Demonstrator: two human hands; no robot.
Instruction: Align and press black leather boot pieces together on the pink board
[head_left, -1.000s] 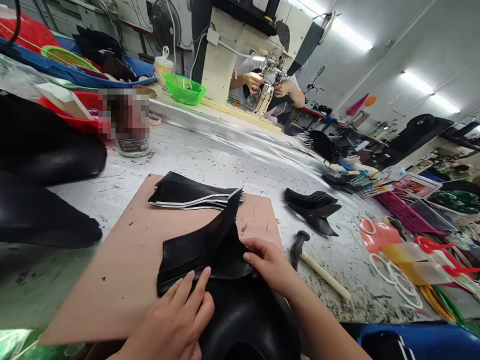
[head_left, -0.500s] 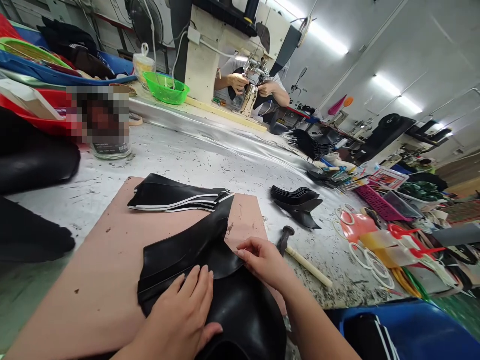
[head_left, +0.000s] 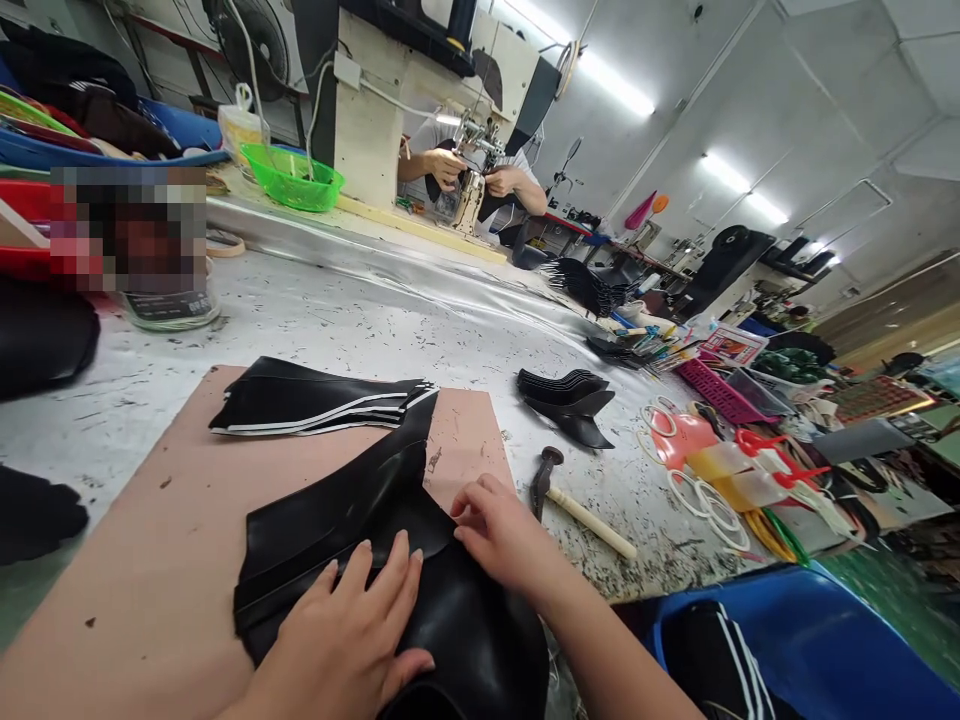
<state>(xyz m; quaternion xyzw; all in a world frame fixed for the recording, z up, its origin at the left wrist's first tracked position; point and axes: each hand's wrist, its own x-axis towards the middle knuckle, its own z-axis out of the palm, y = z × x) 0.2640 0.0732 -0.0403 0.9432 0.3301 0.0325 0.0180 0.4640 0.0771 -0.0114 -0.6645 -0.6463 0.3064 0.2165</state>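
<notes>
A shaped black leather piece (head_left: 337, 500) with stitched or folded seams lies on a pinkish board (head_left: 165, 570). My left hand (head_left: 352, 620) rests flat on the leather, fingers spread. At the leather's right edge my right hand (head_left: 499, 535) pinches a corner between thumb and fingertips. Just beyond, a stack of black leather pieces with white edges (head_left: 315, 395) sits on the board, touching the tip of the worked piece. To the right of my right hand lies a hammer (head_left: 589, 520) with a dark head and pale wooden handle.
Curved black pieces (head_left: 566, 405) are stacked on the silvery table (head_left: 360, 310). At right lie yellow bottles with red nozzles (head_left: 739, 475) and white cord rings (head_left: 705, 510). A blue bin (head_left: 817, 640) stands at lower right. Across the table, a person's hands (head_left: 446, 168) work at a sewing machine.
The view has shifted, so most things appear farther left. My left fingers have spread a little more on the leather; my right hand stays at its edge.
</notes>
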